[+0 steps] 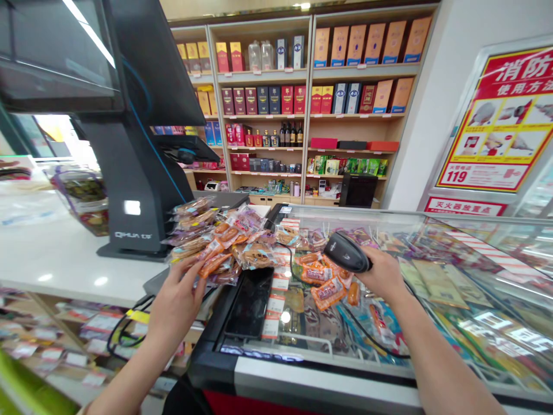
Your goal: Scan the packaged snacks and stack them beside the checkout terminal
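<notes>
Right of the frame's centre, the right hand (pixel 382 274) grasps a scanner (pixel 348 252), black with a rounded head pointing left. The left hand (pixel 179 294), left of centre, touches snack packets (pixel 254 253), shiny, crinkled and partly orange, heaped mid-frame; whether it grips one, I cannot tell. More orange packets (pixel 328 293) lie below the scanner.
</notes>
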Action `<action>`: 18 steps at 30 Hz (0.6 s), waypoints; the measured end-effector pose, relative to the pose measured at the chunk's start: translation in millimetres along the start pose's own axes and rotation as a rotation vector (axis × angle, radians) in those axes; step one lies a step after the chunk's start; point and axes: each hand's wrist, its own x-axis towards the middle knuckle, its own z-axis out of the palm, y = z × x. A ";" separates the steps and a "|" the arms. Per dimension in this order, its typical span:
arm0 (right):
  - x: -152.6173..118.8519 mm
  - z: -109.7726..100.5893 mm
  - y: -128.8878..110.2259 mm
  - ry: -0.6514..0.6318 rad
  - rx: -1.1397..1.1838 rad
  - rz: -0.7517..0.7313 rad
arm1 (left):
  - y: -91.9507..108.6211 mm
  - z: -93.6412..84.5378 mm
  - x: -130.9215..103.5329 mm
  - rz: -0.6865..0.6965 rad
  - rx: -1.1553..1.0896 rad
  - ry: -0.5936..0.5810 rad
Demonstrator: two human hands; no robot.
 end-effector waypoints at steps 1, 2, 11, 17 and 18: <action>-0.1 0.2 0.1 -0.002 -0.002 0.002 | -2.3 0.2 0.9 0.001 -0.015 0.000; -0.2 0.4 0.0 -0.004 -0.003 0.005 | -4.4 0.3 2.0 -0.006 -0.029 -0.001; 0.3 0.2 -2.4 0.008 0.009 0.005 | -1.8 -12.9 13.0 -0.142 0.013 0.050; 2.4 -3.1 -6.3 0.003 0.060 0.006 | 3.0 -14.2 16.2 0.030 -0.023 0.184; 2.9 -4.5 -8.4 -0.004 0.075 -0.001 | 6.1 -13.1 18.4 0.084 -0.080 0.196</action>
